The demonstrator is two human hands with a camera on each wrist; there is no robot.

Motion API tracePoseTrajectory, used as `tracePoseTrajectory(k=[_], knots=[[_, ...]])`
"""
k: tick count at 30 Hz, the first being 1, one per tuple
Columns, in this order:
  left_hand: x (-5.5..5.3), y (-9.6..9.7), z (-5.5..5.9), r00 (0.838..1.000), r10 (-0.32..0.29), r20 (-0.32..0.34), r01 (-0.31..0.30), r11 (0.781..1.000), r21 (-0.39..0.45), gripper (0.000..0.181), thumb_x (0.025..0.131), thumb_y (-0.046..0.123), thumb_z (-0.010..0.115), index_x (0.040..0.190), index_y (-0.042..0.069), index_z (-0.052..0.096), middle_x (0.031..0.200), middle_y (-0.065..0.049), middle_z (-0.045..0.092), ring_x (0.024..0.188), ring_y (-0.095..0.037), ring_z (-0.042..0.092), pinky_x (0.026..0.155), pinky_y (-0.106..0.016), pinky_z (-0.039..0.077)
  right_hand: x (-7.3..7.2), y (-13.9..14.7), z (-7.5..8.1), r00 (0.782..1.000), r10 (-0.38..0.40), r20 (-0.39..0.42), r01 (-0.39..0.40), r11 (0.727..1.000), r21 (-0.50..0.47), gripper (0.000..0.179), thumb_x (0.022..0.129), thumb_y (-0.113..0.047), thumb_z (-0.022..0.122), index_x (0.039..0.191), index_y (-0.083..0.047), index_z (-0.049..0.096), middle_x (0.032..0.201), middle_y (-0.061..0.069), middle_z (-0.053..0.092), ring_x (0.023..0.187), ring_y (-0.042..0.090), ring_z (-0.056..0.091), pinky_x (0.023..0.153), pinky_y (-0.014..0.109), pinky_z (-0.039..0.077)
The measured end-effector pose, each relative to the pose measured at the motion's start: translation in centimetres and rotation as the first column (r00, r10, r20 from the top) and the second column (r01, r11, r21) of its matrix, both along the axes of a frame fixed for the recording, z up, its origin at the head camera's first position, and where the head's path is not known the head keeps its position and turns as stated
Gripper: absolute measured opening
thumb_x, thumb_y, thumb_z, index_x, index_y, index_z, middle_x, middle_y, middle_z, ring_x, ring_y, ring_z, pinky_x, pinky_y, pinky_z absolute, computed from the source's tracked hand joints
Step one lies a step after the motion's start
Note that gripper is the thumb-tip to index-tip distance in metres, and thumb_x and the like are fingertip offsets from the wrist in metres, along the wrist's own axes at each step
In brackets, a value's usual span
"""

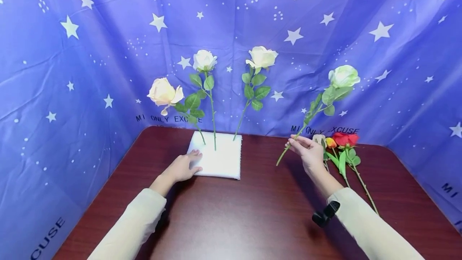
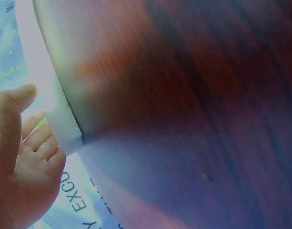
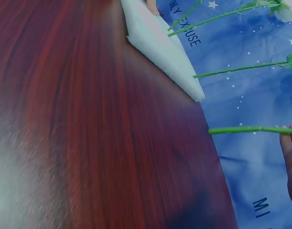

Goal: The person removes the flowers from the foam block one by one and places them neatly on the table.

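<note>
My right hand (image 1: 309,155) pinches the stem of an artificial pale green-white rose (image 1: 344,77), which tilts with its bloom up and right and the stem end (image 3: 241,129) free in the air. On the left edge of a white foam block (image 1: 221,163) rests my left hand (image 1: 183,167), fingers spread and relaxed; the left wrist view shows the thumb and fingers at the block's side (image 2: 53,95). Three roses stand in the block: a peach-cream one (image 1: 162,92) leaning left, a white one (image 1: 205,60) nearly upright, and a cream one (image 1: 262,57) leaning right.
Several more flowers lie on the dark red-brown table (image 1: 252,220) at the right, among them a red rose (image 1: 345,139) and an orange-yellow bud (image 1: 330,143). A blue star-printed cloth (image 1: 231,19) hangs behind and at both sides.
</note>
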State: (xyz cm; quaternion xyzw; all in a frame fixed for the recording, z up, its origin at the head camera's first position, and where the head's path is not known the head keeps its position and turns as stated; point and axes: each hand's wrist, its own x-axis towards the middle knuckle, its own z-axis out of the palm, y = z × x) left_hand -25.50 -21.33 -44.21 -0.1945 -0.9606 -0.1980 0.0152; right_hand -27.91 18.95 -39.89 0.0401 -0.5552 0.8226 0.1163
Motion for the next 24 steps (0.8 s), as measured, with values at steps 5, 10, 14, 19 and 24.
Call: tracePoseTrajectory(k=[5,10,14,19,24], knots=[[-0.1,-0.1,0.1,1.0,0.003,0.004,-0.003,1.0,0.004,0.053,0.091,0.024,0.065,0.136,-0.001,0.052,0.145,-0.019,0.048,0.139,-0.032,0.042,0.115,-0.045,0.035,-0.8,2.3,-2.8,0.988,0.116,-0.106,-0.11,0.992,0.055,0.022,0.082,0.009,0.068,0.098,-0.004,0.075,0.087,0.002,0.077,0.076,0.014,0.075,0.072,0.028,0.061],[0.1,0.0,0.1,1.0,0.009,0.016,-0.01,1.0,0.02,0.053,0.091,0.024,0.064,0.136,-0.001,0.052,0.146,-0.02,0.047,0.14,-0.033,0.041,0.116,-0.046,0.034,-2.4,5.4,-6.5,0.977,0.193,-0.095,-0.178,0.973,0.146,0.027,0.084,0.0,0.07,0.111,0.002,0.07,0.093,0.007,0.077,0.086,0.019,0.075,0.079,0.032,0.06],[0.1,0.1,-0.1,1.0,0.009,0.021,-0.009,1.0,0.02,0.053,0.091,0.025,0.064,0.137,0.0,0.052,0.146,-0.019,0.047,0.14,-0.032,0.041,0.116,-0.046,0.035,0.2,5.5,-5.0,0.973,0.226,-0.053,-0.21,0.952,0.222,0.025,0.086,-0.002,0.068,0.111,-0.001,0.07,0.092,0.005,0.077,0.085,0.018,0.075,0.077,0.03,0.06],[0.1,0.0,-0.1,1.0,0.004,0.014,-0.004,1.0,0.01,0.053,0.091,0.025,0.064,0.136,0.0,0.052,0.146,-0.019,0.047,0.139,-0.033,0.041,0.115,-0.046,0.035,3.7,4.8,-1.9,0.968,0.252,-0.007,-0.244,0.942,0.231,0.025,0.089,0.008,0.059,0.108,-0.003,0.07,0.088,0.002,0.077,0.081,0.015,0.075,0.074,0.026,0.06],[0.0,-0.2,-0.1,1.0,-0.005,-0.001,0.005,0.999,0.036,0.053,0.092,0.027,0.063,0.136,0.0,0.053,0.145,-0.02,0.048,0.139,-0.034,0.041,0.115,-0.047,0.035,4.5,5.5,-1.8,0.965,0.262,0.012,-0.256,0.935,0.247,0.025,0.09,0.008,0.058,0.107,-0.005,0.07,0.089,0.002,0.077,0.081,0.014,0.075,0.074,0.026,0.06]])
